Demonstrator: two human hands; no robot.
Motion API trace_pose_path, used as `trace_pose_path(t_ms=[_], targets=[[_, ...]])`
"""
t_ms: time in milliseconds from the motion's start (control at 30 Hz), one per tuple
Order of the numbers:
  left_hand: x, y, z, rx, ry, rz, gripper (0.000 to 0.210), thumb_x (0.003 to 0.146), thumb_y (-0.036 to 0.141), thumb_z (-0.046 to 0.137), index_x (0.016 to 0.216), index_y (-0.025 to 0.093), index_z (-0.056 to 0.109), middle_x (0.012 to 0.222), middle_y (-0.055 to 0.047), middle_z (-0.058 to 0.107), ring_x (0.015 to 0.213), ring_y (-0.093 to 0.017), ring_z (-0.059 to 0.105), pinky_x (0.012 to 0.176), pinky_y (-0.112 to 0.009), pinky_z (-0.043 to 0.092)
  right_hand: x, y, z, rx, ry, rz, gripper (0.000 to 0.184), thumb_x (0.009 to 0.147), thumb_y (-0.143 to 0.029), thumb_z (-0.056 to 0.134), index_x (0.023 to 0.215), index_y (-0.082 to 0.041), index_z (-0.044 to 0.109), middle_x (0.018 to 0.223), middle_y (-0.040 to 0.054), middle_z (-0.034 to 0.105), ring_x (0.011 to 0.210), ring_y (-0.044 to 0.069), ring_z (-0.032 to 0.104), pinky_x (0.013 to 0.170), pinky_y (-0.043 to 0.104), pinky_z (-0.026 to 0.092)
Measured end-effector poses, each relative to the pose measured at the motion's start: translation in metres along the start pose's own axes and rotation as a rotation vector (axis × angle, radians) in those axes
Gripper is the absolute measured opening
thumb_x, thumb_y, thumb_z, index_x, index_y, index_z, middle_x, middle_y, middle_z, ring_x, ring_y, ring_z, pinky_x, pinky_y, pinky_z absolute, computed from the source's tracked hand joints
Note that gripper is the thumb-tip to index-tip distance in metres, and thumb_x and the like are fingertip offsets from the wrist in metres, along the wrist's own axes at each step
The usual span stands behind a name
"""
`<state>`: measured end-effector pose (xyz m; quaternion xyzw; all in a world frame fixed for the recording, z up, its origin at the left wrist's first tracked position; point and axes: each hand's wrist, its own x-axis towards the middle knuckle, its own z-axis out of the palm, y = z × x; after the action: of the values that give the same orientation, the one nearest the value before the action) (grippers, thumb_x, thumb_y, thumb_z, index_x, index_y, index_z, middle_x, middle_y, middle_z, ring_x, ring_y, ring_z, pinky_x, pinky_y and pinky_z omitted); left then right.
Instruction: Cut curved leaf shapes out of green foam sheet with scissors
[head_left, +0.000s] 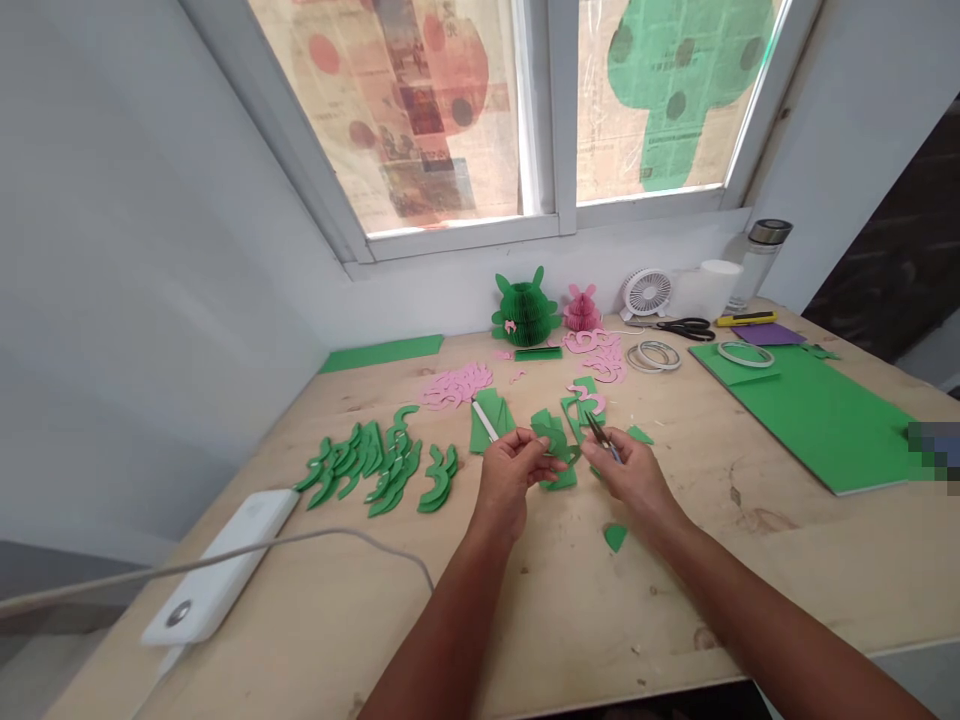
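Note:
My left hand [510,478] is closed, its fingertips pinching a curved green paper piece [553,432]. In my right hand [636,474] is a small pair of scissors [596,428], its dark pointed blades slightly apart and tilted up to the left, beside the paper. Part of the handles is hidden by the fingers. Under and around both hands lie green paper scraps. A white pen [484,418] rests on a green sheet [501,408] just beyond my left hand. Closer to me lies a small green offcut [615,537].
Piles of green curved cut-outs [394,475] and pink cut-outs [459,385] lie to the left. A white power bank-like box [225,565] trails a cable. Honeycomb paper figures, green [526,312] and pink [582,308], stand behind. Tape rolls [654,356] and green card [817,420] are right.

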<state>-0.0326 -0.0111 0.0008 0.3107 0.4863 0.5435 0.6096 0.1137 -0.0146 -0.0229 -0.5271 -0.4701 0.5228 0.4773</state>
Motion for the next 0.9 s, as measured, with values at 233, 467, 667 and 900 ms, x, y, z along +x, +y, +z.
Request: trace_pose_path(t_ms=[233, 467, 667, 900], targets=[[-0.001, -0.002, 0.001, -0.032, -0.038, -0.013, 0.027, 0.055, 0.027, 0.072, 0.067, 0.017, 0.051, 0.051, 0.004, 0.055, 0.048, -0.016, 0.062, 0.045, -0.022, 0.044, 0.005, 0.006, 0.001, -0.036, -0.038, -0.028, 0.028, 0.062, -0.042, 0.069, 0.065, -0.017, 0.057, 0.051, -0.0052, 0.038, 0.047, 0.010, 0.032, 0.044, 0.023, 0.025], [-0.002, -0.002, -0.002, -0.002, -0.157, 0.010, 0.020, 0.062, 0.027, 0.069, 0.065, 0.016, 0.053, 0.054, 0.000, 0.059, 0.041, -0.009, 0.051, 0.041, -0.020, 0.037, 0.005, 0.002, -0.002, 0.079, -0.029, 0.023, 0.032, 0.064, -0.045, 0.069, 0.069, -0.017, 0.054, 0.051, -0.0083, 0.026, 0.043, 0.006, 0.017, 0.042, 0.023, 0.013], [-0.008, 0.005, -0.006, 0.257, -0.464, -0.060, 0.017, 0.068, 0.029, 0.066, 0.064, 0.014, 0.060, 0.056, -0.003, 0.061, 0.044, -0.009, 0.050, 0.045, -0.021, 0.038, 0.004, -0.002, -0.004, 0.102, -0.025, 0.024, 0.032, 0.065, -0.044, 0.068, 0.075, -0.016, 0.055, 0.054, -0.0078, 0.027, 0.045, 0.006, 0.018, 0.041, 0.022, 0.013], [0.000, -0.003, -0.003, 0.175, -0.199, 0.054, 0.022, 0.062, 0.029, 0.070, 0.075, 0.014, 0.061, 0.053, 0.001, 0.058, 0.042, -0.009, 0.049, 0.042, -0.020, 0.036, 0.000, -0.004, 0.001, 0.167, -0.086, 0.043, 0.036, 0.061, -0.045, 0.072, 0.065, -0.016, 0.050, 0.049, -0.0095, 0.025, 0.043, 0.005, 0.016, 0.040, 0.023, 0.010]])
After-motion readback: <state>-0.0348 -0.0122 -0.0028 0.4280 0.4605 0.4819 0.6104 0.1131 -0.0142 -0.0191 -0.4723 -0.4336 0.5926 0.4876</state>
